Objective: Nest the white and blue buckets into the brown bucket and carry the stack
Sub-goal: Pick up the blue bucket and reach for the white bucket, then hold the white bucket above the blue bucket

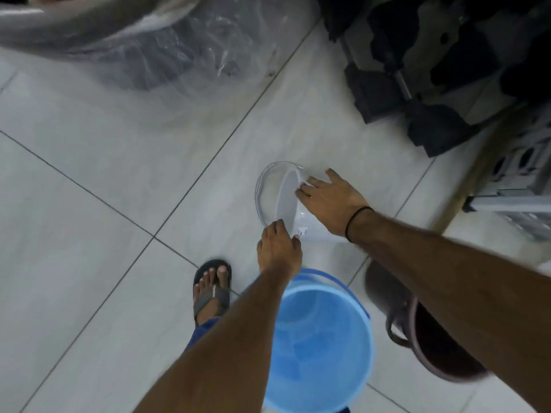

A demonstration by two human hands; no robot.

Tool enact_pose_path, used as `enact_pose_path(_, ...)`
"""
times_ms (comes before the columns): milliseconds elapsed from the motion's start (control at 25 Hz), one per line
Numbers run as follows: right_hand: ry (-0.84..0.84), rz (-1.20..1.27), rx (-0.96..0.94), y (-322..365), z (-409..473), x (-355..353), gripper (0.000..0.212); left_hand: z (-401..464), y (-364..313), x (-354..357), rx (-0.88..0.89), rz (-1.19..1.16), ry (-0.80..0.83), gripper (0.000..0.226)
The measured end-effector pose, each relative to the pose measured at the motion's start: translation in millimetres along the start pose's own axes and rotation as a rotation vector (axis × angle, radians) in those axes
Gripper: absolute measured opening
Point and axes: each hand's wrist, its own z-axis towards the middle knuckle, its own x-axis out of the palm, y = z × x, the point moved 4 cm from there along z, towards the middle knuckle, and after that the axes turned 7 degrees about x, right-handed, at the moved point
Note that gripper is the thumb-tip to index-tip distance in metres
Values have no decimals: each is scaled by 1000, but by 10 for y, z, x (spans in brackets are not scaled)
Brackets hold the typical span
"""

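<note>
I am gripping the tilted white bucket (286, 201) with both hands, my right hand (331, 201) spread over its wall, my left hand (278, 248) pinching its rim, the blue bucket (320, 338) and brown bucket (417, 329) standing just behind my wrists.

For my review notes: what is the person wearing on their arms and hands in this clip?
Both forearms are bare, with no sleeves or gloves in view. The right hand has a thin black band around its wrist. The left hand wears nothing at the wrist. Any ring on the right fingers is too blurred to confirm.
</note>
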Motion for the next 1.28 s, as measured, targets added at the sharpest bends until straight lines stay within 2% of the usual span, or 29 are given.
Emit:
enact_pose_path(80,40,-139,-109,124,362,87,45,261,245,181,73,-83,142,44)
enact_pose_path(160,46,-185,-144,152,553,160,31,360,379,297,148,-199,213,28)
enact_pose_path(240,36,-149,-170,95,548,86,27,374,366,254,178,-264,191,23)
enact_pose_path(440,63,-20,-117,-360,159,-177,23,242,-43,-313,301,-154,114,22)
enact_pose_path(520,40,59,-46,-533,-22,-265,22,184,-237,-624,470,-17,37,26)
enact_pose_path(640,0,135,17,-563,-216,-243,20,172,-370,-833,740,363,-33,27)
enact_pose_path(800,-7,212,53,-212,-250,129,22,240,-206,-652,832,721,48,34)
enact_pose_path(1080,32,360,117,265,-353,721,21,210,84,-266,999,859,91,38)
enact_pose_path(1200,69,427,147,297,-432,724,23,216,125,-321,1074,889,98,40)
enact_pose_path(1280,44,439,154,246,-494,592,25,201,35,-502,1058,891,103,44)
